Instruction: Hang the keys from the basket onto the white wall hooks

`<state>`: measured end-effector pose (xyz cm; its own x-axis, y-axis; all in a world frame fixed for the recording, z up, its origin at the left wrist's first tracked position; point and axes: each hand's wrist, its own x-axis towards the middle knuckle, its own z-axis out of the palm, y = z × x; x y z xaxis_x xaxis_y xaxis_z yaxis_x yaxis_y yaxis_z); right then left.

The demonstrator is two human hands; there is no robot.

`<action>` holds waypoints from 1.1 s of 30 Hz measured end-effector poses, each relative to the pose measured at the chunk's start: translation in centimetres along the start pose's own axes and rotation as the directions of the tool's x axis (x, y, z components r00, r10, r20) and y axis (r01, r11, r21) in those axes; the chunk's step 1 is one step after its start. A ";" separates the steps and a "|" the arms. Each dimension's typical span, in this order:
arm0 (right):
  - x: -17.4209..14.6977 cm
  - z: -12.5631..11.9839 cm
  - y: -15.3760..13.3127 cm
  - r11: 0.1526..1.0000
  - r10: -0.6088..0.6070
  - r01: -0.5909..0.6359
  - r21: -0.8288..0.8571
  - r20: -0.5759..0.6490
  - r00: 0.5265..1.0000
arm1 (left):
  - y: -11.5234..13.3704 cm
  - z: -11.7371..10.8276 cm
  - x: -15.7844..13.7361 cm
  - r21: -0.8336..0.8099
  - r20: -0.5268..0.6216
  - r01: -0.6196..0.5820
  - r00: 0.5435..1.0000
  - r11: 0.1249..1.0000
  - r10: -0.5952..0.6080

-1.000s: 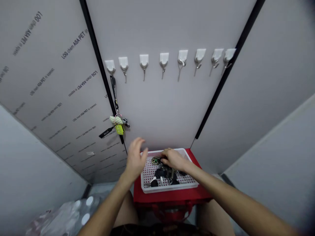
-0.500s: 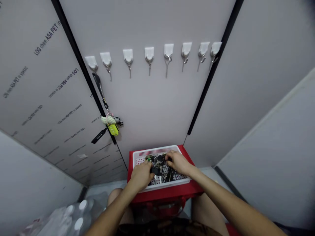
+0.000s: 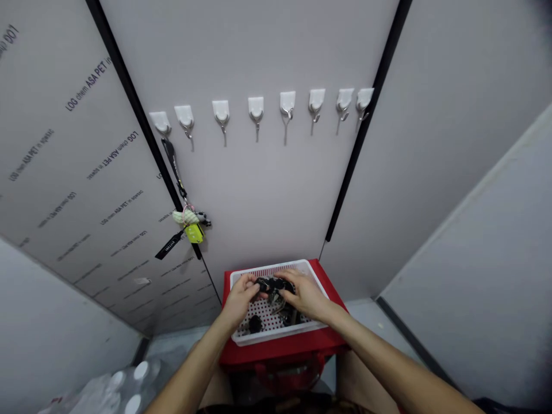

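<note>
A white perforated plastic basket [image 3: 287,332] stands on a red bag [image 3: 287,351] in front of my legs. Over the basket's left part, my left hand [image 3: 239,300] pinches a bunch of dark keys [image 3: 271,283] between thumb and fingers. My right hand [image 3: 307,296] grips the same bunch from the right, fingers curled round it. Some of the keys are hidden behind my fingers. More dark and metal keys [image 3: 290,315] lie in the basket under my right hand. Near its front left corner sits a small black item [image 3: 255,324], its kind unclear.
Several white adhesive hooks [image 3: 256,106] line the wall. From the leftmost hangs a black strap [image 3: 172,164] with a yellow-green fob [image 3: 195,233] and a black tag [image 3: 168,245]. Capped bottles [image 3: 141,371] stand at the lower left. Side walls rise close by.
Both hands have lifted a bunch of keys and come closer together over the basket. The basket's left part shows more bare floor. The camera view has shifted slightly.
</note>
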<state>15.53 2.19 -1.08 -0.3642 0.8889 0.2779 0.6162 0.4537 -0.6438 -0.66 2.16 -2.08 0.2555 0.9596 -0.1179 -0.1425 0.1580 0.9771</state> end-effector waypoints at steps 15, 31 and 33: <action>3.1 0.4 -4.0 0.754 0.196 -0.196 0.627 0.070 0.978 | 4.0 -0.2 -0.4 0.019 -0.136 -0.213 0.967 0.977 0.214; 18.2 -7.5 -19.2 0.810 -0.074 0.259 0.526 -0.346 0.935 | 20.5 -3.3 0.7 0.671 -0.287 -0.560 0.408 0.486 0.867; 19.9 -7.6 -20.3 0.817 -0.047 0.254 0.517 -0.379 0.924 | 21.9 -4.0 1.4 0.701 -0.299 -0.528 0.392 0.479 0.870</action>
<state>1.11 11.19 22.94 -0.1007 0.8243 0.5571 0.0499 0.5635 -0.8246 -7.24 7.92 18.48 -0.3102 0.5832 0.7508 0.4670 -0.5944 0.6547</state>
